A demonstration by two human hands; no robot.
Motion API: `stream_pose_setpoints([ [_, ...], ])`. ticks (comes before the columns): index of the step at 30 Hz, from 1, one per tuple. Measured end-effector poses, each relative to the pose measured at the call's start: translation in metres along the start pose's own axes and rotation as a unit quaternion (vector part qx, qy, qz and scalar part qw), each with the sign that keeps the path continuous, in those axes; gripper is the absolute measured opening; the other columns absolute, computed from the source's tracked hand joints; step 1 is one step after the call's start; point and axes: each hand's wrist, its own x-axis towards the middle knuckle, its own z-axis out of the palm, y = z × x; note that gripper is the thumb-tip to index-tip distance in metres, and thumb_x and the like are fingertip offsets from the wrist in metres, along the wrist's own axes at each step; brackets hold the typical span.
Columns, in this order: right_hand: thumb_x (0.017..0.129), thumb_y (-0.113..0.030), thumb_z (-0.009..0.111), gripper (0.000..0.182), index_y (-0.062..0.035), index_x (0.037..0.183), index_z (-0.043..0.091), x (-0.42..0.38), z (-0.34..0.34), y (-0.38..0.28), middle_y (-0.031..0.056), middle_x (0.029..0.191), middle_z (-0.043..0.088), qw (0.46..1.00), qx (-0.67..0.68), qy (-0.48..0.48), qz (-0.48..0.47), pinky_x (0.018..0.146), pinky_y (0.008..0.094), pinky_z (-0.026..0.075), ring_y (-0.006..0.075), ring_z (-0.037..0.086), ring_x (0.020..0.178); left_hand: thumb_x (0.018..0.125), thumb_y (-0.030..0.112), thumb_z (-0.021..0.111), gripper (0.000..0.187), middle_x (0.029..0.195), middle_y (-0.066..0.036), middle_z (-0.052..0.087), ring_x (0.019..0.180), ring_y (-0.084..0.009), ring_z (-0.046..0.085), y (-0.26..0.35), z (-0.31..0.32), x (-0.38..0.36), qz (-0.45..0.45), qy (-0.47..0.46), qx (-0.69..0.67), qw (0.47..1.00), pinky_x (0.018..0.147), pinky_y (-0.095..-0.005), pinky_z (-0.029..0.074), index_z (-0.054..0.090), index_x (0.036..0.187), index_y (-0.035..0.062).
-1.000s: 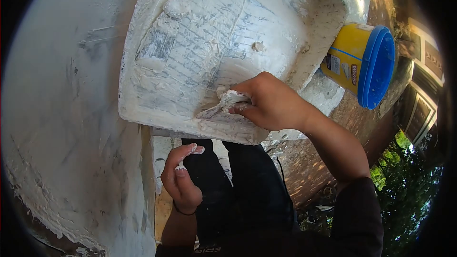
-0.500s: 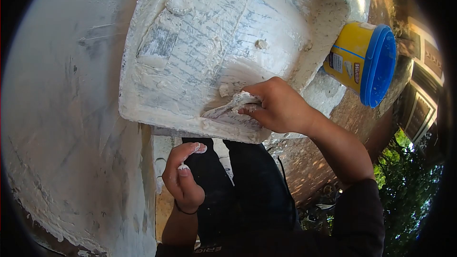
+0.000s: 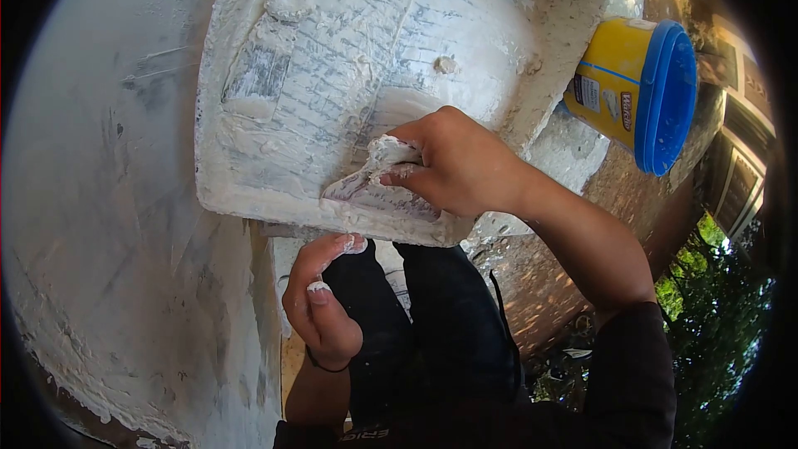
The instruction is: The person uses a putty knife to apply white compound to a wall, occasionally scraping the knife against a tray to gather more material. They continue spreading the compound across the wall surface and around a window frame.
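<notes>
My right hand (image 3: 461, 162) pinches a thin, flat scraper (image 3: 378, 191) thickly smeared with white paste. Its edge rests inside a shallow white tray (image 3: 241, 204), by the tray's near rim. White paste coats the tray floor in streaks, with grey-blue showing through and a small lump (image 3: 445, 64) near the middle. My left hand (image 3: 324, 303) hovers just below that near rim with nothing in it. Its thumb and forefinger curve apart, and both tips carry white paste.
On the left stretches a large, smooth surface (image 3: 125, 224) covered in whitish paste. A yellow bucket (image 3: 611, 79) with a blue rim is at the right, beside the tray. My dark-trousered legs (image 3: 457, 308) are below the tray, and brown ground (image 3: 549, 283) lies to the right.
My right hand has slid left with the scraper along the tray's near side. My left hand stays curved, a little closer to the rim. The view has shifted slightly.
</notes>
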Motion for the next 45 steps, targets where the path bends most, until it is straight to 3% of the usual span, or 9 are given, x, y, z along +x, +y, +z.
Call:
stream_pose_setpoints([
  [6,0.076,-0.012,0.067,0.022,-0.0023,0.095,0.066,0.001,0.001,0.004,0.0206,0.075,0.063,1.0,-0.021,0.003,-0.001,0.064,0.0374,0.049,0.0341,0.062,0.069,0.095,0.024,0.026,0.044,0.1,-0.024,0.059,0.094,-0.0299,0.058,-0.005,-0.008,-0.005,-0.007,0.005,-0.019,1.0,0.09,-0.0386,0.041,0.051,0.108,-0.0098],
  [11,0.073,-0.012,0.068,0.023,-0.0032,0.095,0.066,-0.004,0.001,0.009,0.0202,0.078,0.063,0.998,-0.015,-0.003,-0.068,0.066,0.0386,0.049,0.0363,0.062,0.074,0.091,0.019,0.03,0.039,0.097,-0.023,0.061,0.087,-0.0286,0.061,-0.006,-0.011,-0.006,0.0,0.043,-0.007,0.999,0.083,-0.0381,0.046,0.054,0.104,-0.0089],
  [23,0.075,-0.014,0.069,0.025,-0.0021,0.097,0.065,-0.014,-0.007,0.014,0.02,0.073,0.062,0.999,-0.02,-0.044,0.006,0.061,0.0354,0.048,0.0318,0.061,0.065,0.095,0.025,0.026,0.044,0.099,-0.023,0.06,0.092,-0.0288,0.059,-0.006,-0.012,-0.007,-0.013,0.02,-0.002,1.0,0.088,-0.0373,0.041,0.051,0.109,-0.0082],
  [27,0.075,-0.014,0.069,0.025,-0.0014,0.096,0.065,-0.009,-0.005,0.013,0.0204,0.073,0.062,0.999,-0.005,-0.015,-0.031,0.061,0.0356,0.048,0.0319,0.061,0.065,0.095,0.024,0.026,0.043,0.098,-0.023,0.06,0.091,-0.0292,0.059,-0.008,-0.009,-0.008,-0.014,0.024,-0.003,1.0,0.088,-0.0374,0.042,0.051,0.109,-0.0081],
  [30,0.075,-0.014,0.069,0.024,-0.001,0.095,0.065,-0.002,-0.006,0.005,0.0208,0.073,0.062,0.999,-0.008,-0.037,0.001,0.062,0.0367,0.048,0.0328,0.061,0.067,0.095,0.024,0.026,0.043,0.098,-0.023,0.06,0.091,-0.0294,0.059,-0.007,-0.007,-0.007,-0.008,0.02,-0.003,1.0,0.087,-0.0377,0.042,0.051,0.109,-0.0081],
  [32,0.075,-0.02,0.067,0.029,0.0037,0.092,0.064,0.005,-0.004,0.003,0.0259,0.077,0.062,0.999,0.009,-0.031,-0.022,0.075,0.0417,0.049,0.0397,0.06,0.082,0.093,0.022,0.027,0.042,0.098,-0.023,0.06,0.088,-0.0294,0.06,-0.007,-0.005,-0.006,-0.002,0.031,-0.008,0.999,0.085,-0.0378,0.044,0.052,0.107,-0.0091],
  [39,0.075,-0.025,0.067,0.037,0.0074,0.092,0.064,0.023,-0.007,-0.004,0.0279,0.083,0.062,0.999,-0.002,-0.04,-0.004,0.076,0.0407,0.049,0.0399,0.061,0.085,0.095,0.024,0.025,0.044,0.098,-0.022,0.059,0.088,-0.0304,0.06,-0.007,-0.01,-0.01,0.012,0.048,-0.012,0.999,0.086,-0.0414,0.045,0.051,0.11,-0.0083],
  [41,0.077,-0.02,0.068,0.028,0.0005,0.095,0.065,0.026,-0.003,0.002,0.0204,0.073,0.063,1.0,0.0,-0.013,-0.02,0.066,0.0376,0.046,0.0317,0.06,0.067,0.095,0.024,0.025,0.044,0.098,-0.022,0.059,0.088,-0.0305,0.06,-0.007,-0.013,-0.011,0.013,0.048,-0.011,0.999,0.085,-0.0416,0.046,0.051,0.109,-0.0082],
  [45,0.077,-0.021,0.068,0.027,0.0,0.094,0.065,0.024,-0.013,-0.004,0.0166,0.07,0.063,1.0,0.014,-0.027,0.001,0.064,0.0346,0.045,0.0242,0.059,0.063,0.095,0.024,0.025,0.043,0.098,-0.022,0.059,0.087,-0.0305,0.06,-0.005,-0.015,-0.012,0.016,0.056,-0.012,0.998,0.085,-0.041,0.046,0.051,0.109,-0.0083],
])
